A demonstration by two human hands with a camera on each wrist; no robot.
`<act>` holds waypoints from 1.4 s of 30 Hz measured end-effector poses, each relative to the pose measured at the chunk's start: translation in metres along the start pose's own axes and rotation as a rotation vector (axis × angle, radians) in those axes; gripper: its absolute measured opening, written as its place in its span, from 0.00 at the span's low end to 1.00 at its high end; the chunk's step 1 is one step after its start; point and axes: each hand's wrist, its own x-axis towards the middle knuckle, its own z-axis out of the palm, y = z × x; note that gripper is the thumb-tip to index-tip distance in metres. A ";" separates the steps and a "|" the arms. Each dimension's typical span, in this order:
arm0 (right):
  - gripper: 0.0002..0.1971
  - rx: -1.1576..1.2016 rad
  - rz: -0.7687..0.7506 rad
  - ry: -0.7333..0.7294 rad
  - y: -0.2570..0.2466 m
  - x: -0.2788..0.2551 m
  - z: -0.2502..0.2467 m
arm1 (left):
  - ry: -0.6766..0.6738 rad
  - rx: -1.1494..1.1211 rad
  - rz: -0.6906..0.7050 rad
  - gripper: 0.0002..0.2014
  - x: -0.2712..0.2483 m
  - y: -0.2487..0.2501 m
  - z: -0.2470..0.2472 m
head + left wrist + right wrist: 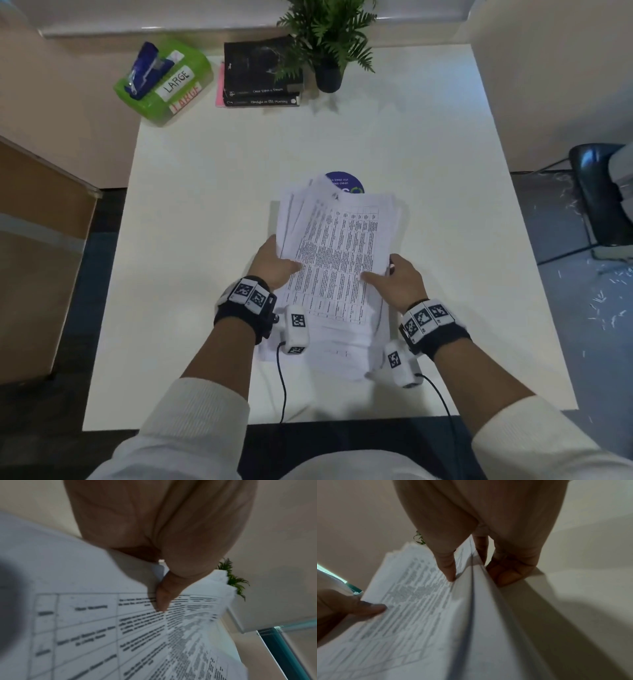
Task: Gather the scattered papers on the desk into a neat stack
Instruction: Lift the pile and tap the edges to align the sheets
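Above the white desk, both hands, left and right, grip the uneven papers by opposite edges.

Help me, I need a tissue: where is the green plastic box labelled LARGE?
In the head view, the green plastic box sits at the white desk's far left corner, just left of the stacked black books.

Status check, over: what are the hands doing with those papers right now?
Left hand and right hand both grip the papers, thumbs on top. Sheets gathered, edges uneven at the far end. Nothing in the way; sticker peeks out behind.
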 end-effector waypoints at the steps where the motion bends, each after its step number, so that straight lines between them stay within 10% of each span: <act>1: 0.23 0.035 -0.020 0.005 0.002 -0.001 -0.002 | 0.003 -0.012 0.060 0.27 -0.003 0.001 -0.001; 7: 0.39 0.460 -0.086 -0.022 -0.001 0.004 -0.030 | -0.129 -0.426 0.285 0.32 -0.029 0.015 -0.026; 9: 0.30 0.516 -0.183 -0.100 -0.020 0.001 -0.039 | -0.113 -0.431 0.334 0.32 -0.035 0.027 -0.029; 12: 0.10 0.492 -0.352 -0.009 -0.055 -0.005 -0.055 | 0.069 -0.351 0.413 0.25 -0.048 0.060 -0.030; 17: 0.12 0.532 -0.573 0.241 -0.090 -0.011 -0.061 | 0.339 -0.464 0.635 0.09 -0.070 0.107 -0.017; 36: 0.18 0.723 -0.635 0.221 -0.070 0.006 -0.076 | 0.190 -0.576 0.739 0.29 -0.048 0.081 -0.023; 42: 0.25 0.800 -0.635 0.147 -0.079 0.004 -0.078 | 0.134 -0.673 0.629 0.19 -0.045 0.081 -0.009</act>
